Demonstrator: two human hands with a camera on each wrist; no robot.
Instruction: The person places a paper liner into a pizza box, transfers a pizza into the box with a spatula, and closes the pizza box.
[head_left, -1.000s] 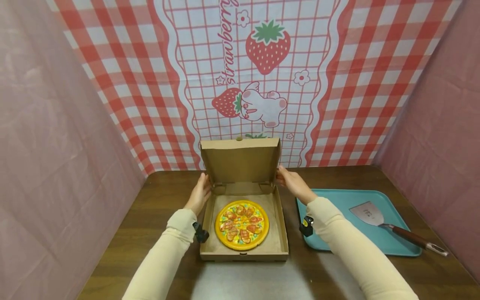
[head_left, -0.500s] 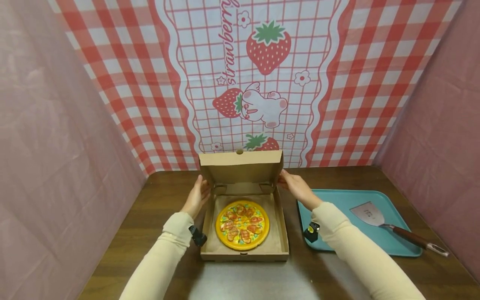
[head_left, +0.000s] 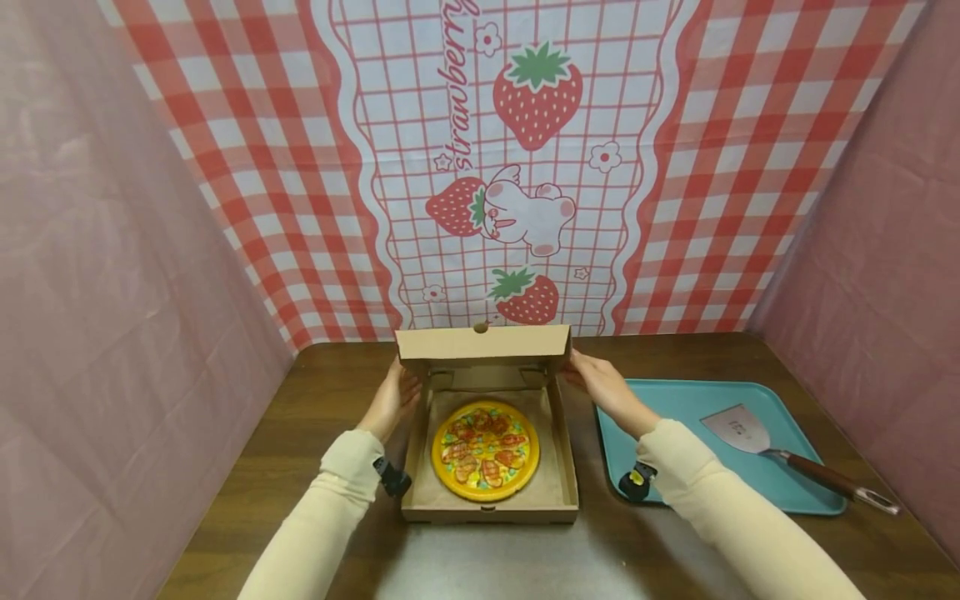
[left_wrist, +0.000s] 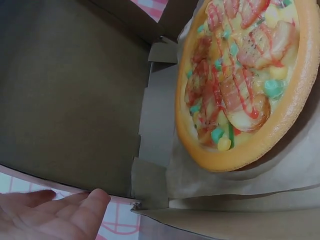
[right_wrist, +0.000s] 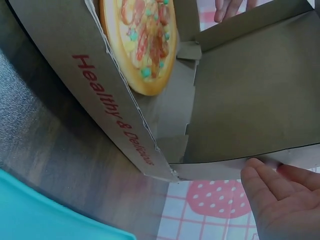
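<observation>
A cardboard pizza box [head_left: 525, 516] lies open on the table with its lid [head_left: 483, 344] tilted partway over the back. Inside, on brown paper, rests a toy-like pizza [head_left: 485, 450] with a yellow crust, meat pieces and green bits. My left hand [head_left: 390, 402] is at the lid's left side; in the left wrist view its extended fingers [left_wrist: 92, 212] lie along the lid's edge. On the opposite side my right hand [head_left: 609, 393] touches the lid, and the right wrist view shows the fingertips [right_wrist: 255, 164] against the lid's side flap, fingers fairly straight.
To the right of the box is a teal tray [head_left: 660, 408] bearing a metal spatula [head_left: 738, 429] whose brown handle overhangs the tray's right edge. A checked strawberry cloth [head_left: 525, 192] hangs behind the wooden table [head_left: 300, 417]. Pink curtains stand at both sides.
The lid has swung forward and down, lowering over the back of the box. Both hands have followed it at its sides. The pizza, tray and spatula have stayed put.
</observation>
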